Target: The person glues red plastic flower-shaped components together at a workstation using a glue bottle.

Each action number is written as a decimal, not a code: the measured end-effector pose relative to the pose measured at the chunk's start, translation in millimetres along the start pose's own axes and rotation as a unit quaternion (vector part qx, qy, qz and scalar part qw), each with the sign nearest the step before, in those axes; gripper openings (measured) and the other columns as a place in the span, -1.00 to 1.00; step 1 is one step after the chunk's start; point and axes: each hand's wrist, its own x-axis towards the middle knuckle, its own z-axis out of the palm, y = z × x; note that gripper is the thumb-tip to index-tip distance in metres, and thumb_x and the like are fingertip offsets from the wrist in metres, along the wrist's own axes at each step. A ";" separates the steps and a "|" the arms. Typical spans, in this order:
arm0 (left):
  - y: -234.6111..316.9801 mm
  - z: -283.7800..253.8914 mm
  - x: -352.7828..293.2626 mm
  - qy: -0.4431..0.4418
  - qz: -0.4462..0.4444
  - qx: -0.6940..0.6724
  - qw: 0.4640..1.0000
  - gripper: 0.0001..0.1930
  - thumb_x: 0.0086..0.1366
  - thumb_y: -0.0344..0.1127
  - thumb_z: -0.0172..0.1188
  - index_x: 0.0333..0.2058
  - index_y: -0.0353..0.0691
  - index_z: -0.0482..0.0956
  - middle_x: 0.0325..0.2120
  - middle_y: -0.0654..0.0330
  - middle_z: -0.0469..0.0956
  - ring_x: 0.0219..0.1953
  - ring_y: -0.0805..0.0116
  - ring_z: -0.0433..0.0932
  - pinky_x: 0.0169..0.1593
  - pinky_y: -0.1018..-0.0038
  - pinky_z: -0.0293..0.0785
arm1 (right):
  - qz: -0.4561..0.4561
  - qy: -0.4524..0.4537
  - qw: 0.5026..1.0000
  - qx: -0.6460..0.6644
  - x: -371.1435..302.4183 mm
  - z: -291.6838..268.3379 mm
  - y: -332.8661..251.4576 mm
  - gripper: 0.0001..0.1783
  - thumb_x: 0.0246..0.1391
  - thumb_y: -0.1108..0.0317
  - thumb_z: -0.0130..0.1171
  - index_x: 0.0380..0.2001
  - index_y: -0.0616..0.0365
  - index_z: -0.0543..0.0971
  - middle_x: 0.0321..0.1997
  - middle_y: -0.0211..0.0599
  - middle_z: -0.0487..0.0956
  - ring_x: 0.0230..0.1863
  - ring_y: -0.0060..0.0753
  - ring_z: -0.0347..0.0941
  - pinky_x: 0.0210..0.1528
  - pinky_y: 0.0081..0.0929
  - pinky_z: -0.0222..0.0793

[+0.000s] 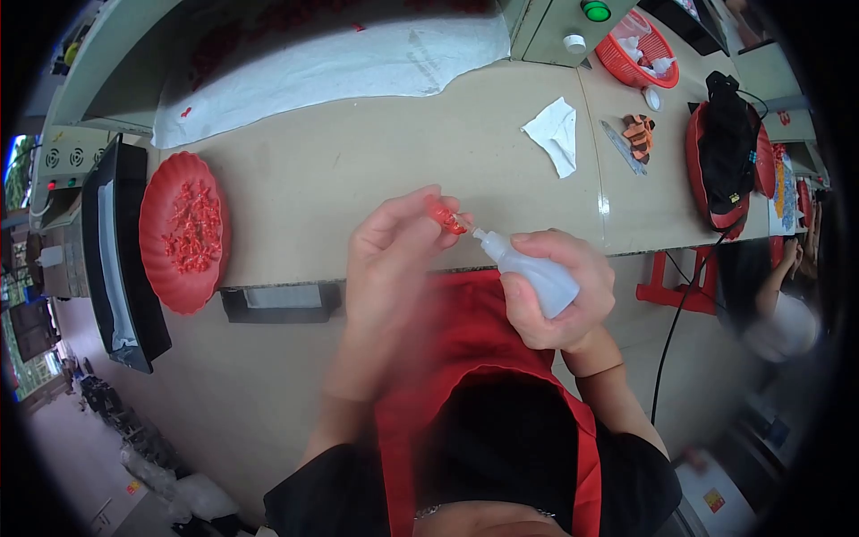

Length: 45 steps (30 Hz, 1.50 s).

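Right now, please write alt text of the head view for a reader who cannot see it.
A person's left hand holds a small red piece; the right hand holds a squeeze bottle, its tip close to the piece. To the left is a red plate of small red pieces.

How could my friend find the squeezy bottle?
Find the pale table, then the right hand by its near edge. It holds a small squeeze bottle with a thin tip. The bottle is whitish, unlike the red piece in the left hand.
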 end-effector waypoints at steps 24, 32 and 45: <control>-4.5 -6.1 8.5 -0.017 -0.024 -0.034 0.999 -0.71 0.25 -0.51 0.01 -0.04 -0.37 0.43 -0.19 -0.04 0.51 -0.16 0.10 0.55 -0.15 0.46 0.58 | 0.026 -0.019 0.999 0.023 3.8 -0.3 4.1 -0.63 -0.35 0.60 0.26 -0.32 0.29 0.49 -0.51 -0.18 0.57 -0.61 -0.34 0.49 -0.55 -0.56 0.40; -3.9 -3.5 8.2 -0.023 -0.024 -0.031 0.999 -0.71 0.26 -0.51 0.00 -0.04 -0.36 0.43 -0.19 -0.03 0.51 -0.16 0.11 0.56 -0.14 0.45 0.57 | 0.026 -0.024 0.999 0.018 2.3 -2.5 4.0 -0.63 -0.35 0.59 0.27 -0.32 0.29 0.49 -0.52 -0.19 0.56 -0.62 -0.35 0.48 -0.57 -0.56 0.38; -2.3 -1.2 8.5 -0.008 -0.021 -0.024 0.999 -0.72 0.24 -0.53 0.01 -0.05 -0.38 0.43 -0.20 -0.03 0.51 -0.17 0.10 0.56 -0.15 0.47 0.58 | 0.017 -0.015 1.000 0.013 1.5 -4.3 5.1 -0.63 -0.36 0.58 0.26 -0.33 0.28 0.49 -0.54 -0.22 0.55 -0.65 -0.37 0.46 -0.59 -0.57 0.36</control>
